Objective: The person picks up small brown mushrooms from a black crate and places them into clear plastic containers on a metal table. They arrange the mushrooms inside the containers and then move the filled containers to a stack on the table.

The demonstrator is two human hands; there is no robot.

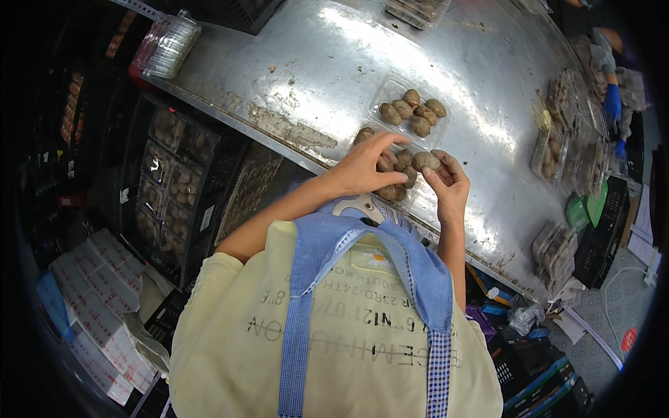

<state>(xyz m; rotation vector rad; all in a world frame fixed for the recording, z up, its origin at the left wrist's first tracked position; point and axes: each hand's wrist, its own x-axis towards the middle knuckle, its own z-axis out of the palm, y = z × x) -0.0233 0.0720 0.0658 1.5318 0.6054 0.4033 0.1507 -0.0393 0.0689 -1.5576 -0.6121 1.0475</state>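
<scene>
A clear plastic clamshell box (373, 112) lies unfolded on the metal table, near its front edge. Several brown, rough-skinned tubers (421, 126), perhaps small taro, sit in its far half. More tubers (388, 192) lie in the near half, partly hidden by my hands. My left hand (373, 162) reaches over the near half with thumb and fingers apart; a tuber lies beneath its fingers, and whether it is gripped I cannot tell. At the right side of the near half, my right hand (449, 177) holds a tuber (426, 161) between thumb and fingers.
Filled clear boxes (554, 256) stand along the right of the metal table (292, 62). Stacked empty clamshells (170, 47) are at its far left corner. A black crate of packed tubers (177, 193) stands at left below the table. A co-worker's blue-gloved hand (612, 102) is at far right.
</scene>
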